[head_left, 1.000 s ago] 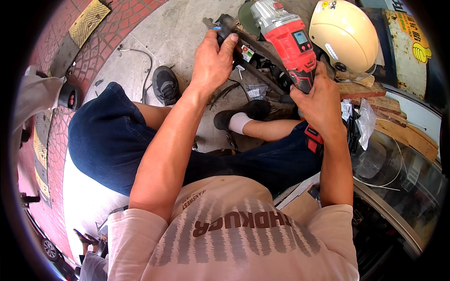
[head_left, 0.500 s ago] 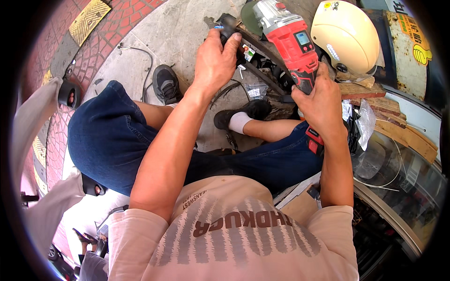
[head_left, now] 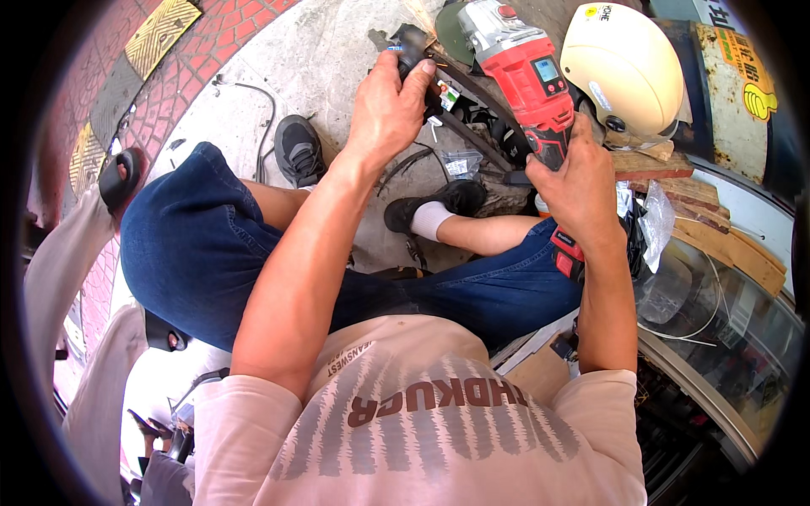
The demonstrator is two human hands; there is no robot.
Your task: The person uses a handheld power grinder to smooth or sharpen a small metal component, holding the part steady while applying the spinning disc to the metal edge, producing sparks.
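Observation:
My right hand (head_left: 574, 181) is wrapped round the grip of a red cordless angle grinder (head_left: 537, 80) with a grey metal head and a small lit display. Its head points up and away from me, and its disc is mostly out of sight. To the left of the grinder, my left hand (head_left: 390, 105) clasps a dark part (head_left: 410, 52) with a small blue patch. Fingers and blur hide what kind of part it is. Orange sparks show beside that part and beyond it, near the grinder's head. Whether disc and part touch is hidden.
A cream helmet (head_left: 623, 72) sits right of the grinder. Wooden boards (head_left: 662, 164) and a glass-topped case (head_left: 717, 295) lie at the right. A thin black cable (head_left: 272, 118) curls on the concrete. At the far left another person stands in light trousers (head_left: 59, 253).
Orange sparks now show near the dark part and the grinder's head. Both my hands have stayed nearly still. The other person's legs at the left have shifted.

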